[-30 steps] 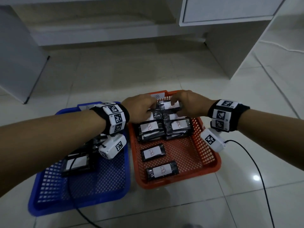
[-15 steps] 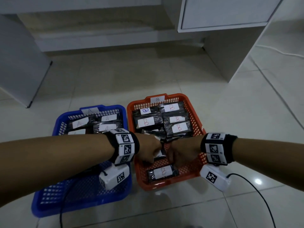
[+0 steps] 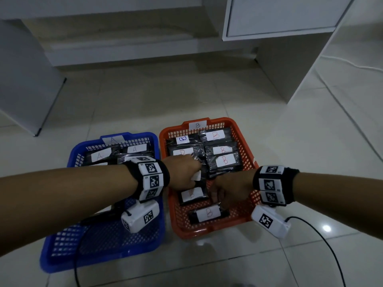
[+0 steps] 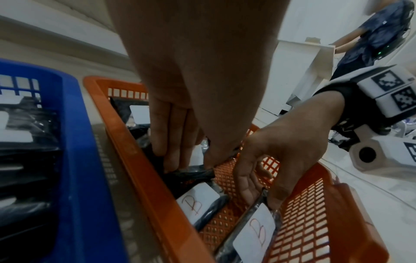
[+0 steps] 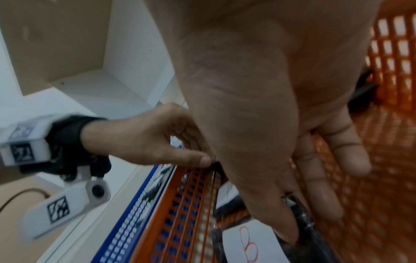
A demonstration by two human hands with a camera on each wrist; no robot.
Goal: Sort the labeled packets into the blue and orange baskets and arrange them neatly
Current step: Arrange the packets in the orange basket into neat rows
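The orange basket [image 3: 199,233] holds black packets with white B labels, stacked in rows at its far end [image 3: 224,160]. Two more lie nearer: one mid-basket [image 3: 191,194] and one at the front [image 3: 209,213]. My left hand [image 3: 186,172] pinches the edge of a black packet [image 4: 189,173] and holds it tilted above the basket floor. My right hand [image 3: 219,198] pinches the far end of the front B packet [image 5: 249,243] between thumb and fingers. The blue basket [image 3: 99,263], on the left, has A-labelled packets [image 3: 100,155] at its far end.
Both baskets sit side by side on a pale tiled floor. A white cabinet [image 3: 279,17] stands behind at the right and a grey panel [image 3: 24,83] at the left. A black cable [image 3: 323,243] trails from my right wrist. Another person [image 4: 378,33] stands far off.
Both hands came back from the far rows to the basket's near half. The left hand has since raised a packet, and the right hand has shifted toward the front packet.
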